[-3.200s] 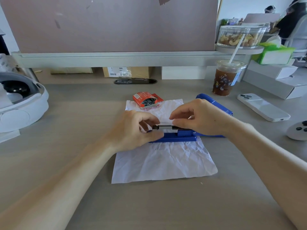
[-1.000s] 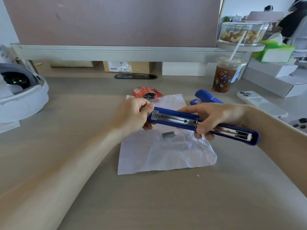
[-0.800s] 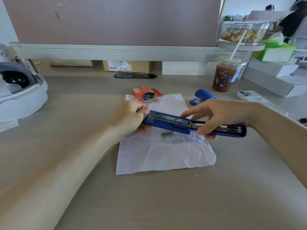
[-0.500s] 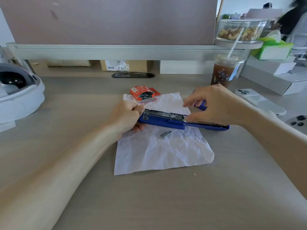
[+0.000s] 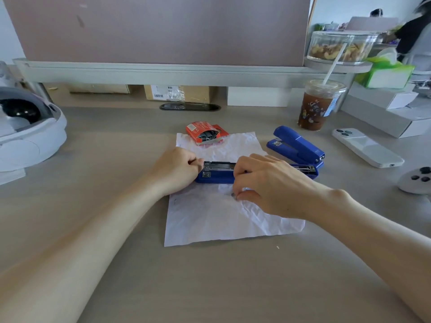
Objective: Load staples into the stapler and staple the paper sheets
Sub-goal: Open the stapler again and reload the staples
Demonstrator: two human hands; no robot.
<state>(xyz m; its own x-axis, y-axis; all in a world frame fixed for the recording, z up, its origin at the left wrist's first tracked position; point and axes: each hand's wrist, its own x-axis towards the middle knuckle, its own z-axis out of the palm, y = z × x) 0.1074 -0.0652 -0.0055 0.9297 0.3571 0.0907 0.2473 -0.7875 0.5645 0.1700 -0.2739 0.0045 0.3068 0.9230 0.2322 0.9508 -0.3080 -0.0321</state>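
Stapler (image 5: 217,174): lying opened flat on the paper (image 5: 224,217), channel upward, steadied at its 9 o'clock end by the curled left hand (image 5: 177,169). Staple strip (image 5: 234,195): at 6 o'clock of the stapler, pinched by the right hand (image 5: 263,185), fingers nearly closed. Risk: the strip could snap or slip if squeezed crookedly.

Our left hand (image 5: 178,170): curled into a loose fist, knuckles up, forearm bare, reaching in from lower left; our right hand (image 5: 268,185): palm down, fingers bent, thumb and forefinger pinched together at the tips.
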